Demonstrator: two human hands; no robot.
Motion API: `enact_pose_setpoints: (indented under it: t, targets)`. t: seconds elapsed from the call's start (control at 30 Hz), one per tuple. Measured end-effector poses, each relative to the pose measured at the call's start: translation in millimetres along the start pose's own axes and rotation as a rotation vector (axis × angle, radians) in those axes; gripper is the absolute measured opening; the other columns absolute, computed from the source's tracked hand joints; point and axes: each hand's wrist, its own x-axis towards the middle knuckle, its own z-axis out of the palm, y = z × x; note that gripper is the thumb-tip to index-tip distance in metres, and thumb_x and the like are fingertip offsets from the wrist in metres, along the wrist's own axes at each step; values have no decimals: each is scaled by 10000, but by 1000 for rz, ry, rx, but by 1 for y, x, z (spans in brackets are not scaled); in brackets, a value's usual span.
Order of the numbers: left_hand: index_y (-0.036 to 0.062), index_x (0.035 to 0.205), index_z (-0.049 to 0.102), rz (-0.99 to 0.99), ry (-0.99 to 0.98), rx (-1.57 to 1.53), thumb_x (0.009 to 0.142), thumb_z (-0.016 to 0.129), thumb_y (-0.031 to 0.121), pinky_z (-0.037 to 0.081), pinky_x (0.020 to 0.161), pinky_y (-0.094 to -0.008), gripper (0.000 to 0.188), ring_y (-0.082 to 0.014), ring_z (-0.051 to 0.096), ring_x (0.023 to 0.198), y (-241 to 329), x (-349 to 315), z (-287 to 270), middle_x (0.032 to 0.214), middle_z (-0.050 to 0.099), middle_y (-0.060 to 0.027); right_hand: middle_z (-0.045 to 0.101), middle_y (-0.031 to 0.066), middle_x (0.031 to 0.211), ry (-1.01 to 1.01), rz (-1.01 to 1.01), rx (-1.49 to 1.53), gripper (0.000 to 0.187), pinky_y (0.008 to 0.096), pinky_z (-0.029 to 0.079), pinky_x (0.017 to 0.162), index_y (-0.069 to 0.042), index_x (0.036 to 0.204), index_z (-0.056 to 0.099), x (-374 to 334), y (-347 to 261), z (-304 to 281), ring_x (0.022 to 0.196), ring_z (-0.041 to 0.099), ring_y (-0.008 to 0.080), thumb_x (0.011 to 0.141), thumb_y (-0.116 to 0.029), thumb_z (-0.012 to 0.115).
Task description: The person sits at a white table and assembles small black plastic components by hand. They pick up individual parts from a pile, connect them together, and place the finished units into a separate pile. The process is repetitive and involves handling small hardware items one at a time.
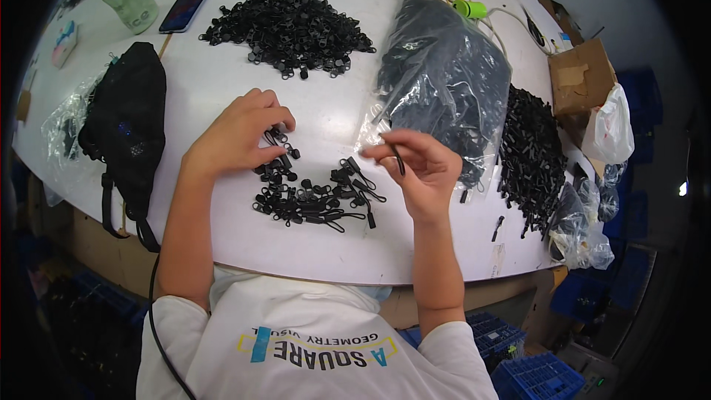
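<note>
One black cord (398,160), slanting fore-and-aft, is held by the right hand (428,168); zip sliders (278,135), leftward, are spanned by the parted left hand (241,133).

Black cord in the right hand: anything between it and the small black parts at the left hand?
Nothing visible does: mostly bare white tabletop lies between the black cord and the small black parts by the left hand; the plastic bag lies close to the right hand.
</note>
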Motion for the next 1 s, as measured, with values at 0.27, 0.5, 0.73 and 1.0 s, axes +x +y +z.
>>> enact_pose_setpoints:
  t: [0.27,0.5,0.73,1.0]
  targets:
    - [76,814,557,8,38,164,640,676,22,402,760,-342,217,-236,492,829,8,-2,2,825,513,-47,489,16,601,-45,-136,-346,224,247,409,568,9,769,549,4,13,2,613,512,86,945,-121,500]
    - [45,758,511,-43,82,122,651,652,19,408,668,-347,179,-240,500,718,4,-1,12,696,510,-61,537,136,603,-413,178,-638,204,342,412,525,13,839,534,-2,8,23,500,518,280,938,-165,513]
    - [41,693,577,29,149,-164,691,659,35,417,651,-326,83,-205,514,636,13,6,12,640,535,-53,550,150,754,-390,-15,-947,142,385,434,577,18,921,623,-9,14,34,621,551,315,889,-110,570]
    - [17,728,634,178,186,-341,693,682,-6,444,550,-280,64,-172,560,629,24,15,33,644,579,-57,508,88,657,-303,-269,-1206,168,365,430,555,-46,728,542,-10,30,29,571,530,257,844,-144,615]
